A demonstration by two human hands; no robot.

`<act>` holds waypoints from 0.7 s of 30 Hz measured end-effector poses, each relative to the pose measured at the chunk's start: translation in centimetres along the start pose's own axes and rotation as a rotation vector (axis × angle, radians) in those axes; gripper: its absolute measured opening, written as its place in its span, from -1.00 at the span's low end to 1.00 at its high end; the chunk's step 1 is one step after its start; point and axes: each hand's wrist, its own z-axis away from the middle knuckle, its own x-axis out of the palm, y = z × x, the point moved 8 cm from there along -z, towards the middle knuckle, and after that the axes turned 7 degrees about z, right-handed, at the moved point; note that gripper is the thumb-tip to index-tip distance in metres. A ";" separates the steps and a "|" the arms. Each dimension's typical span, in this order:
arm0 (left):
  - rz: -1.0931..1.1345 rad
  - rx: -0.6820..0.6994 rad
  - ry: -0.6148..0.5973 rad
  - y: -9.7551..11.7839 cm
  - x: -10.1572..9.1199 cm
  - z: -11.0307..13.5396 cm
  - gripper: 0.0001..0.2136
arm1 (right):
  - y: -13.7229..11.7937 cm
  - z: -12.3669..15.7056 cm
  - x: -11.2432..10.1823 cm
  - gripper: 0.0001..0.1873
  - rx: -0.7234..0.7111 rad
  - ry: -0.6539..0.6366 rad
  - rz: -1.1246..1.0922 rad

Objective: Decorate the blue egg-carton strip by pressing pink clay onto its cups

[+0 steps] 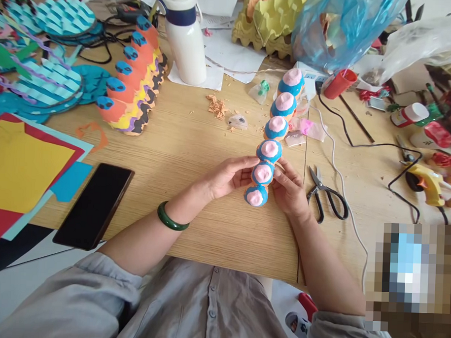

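A row of painted egg-carton cups (276,127), orange with blue rings and pink tops, runs across the wooden table (196,153) from near me towards the back. My left hand (228,176) grips the left side of the nearest cups, fingers curled against them. My right hand (289,191) presses the right side of the same cups, fingers closed on them. A green bangle (171,220) sits on my left wrist.
Black-handled scissors (326,194) lie just right of my right hand. A black phone (94,204) lies at the left, by coloured paper sheets (22,167). Another painted carton strip (134,82), a white bottle (185,37), a yellow glue gun (426,183) and cables crowd the back and right.
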 end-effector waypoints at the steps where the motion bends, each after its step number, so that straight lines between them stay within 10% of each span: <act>1: 0.001 -0.019 -0.016 -0.2 0.2 0.1 -0.68 | 0.1 0.1 0.0 -0.59 0.007 -0.008 -0.002; 21: 0.014 0.085 0.062 -1.5 0.0 0.0 -0.79 | 1.0 -0.7 -0.1 -0.56 0.025 0.076 -0.112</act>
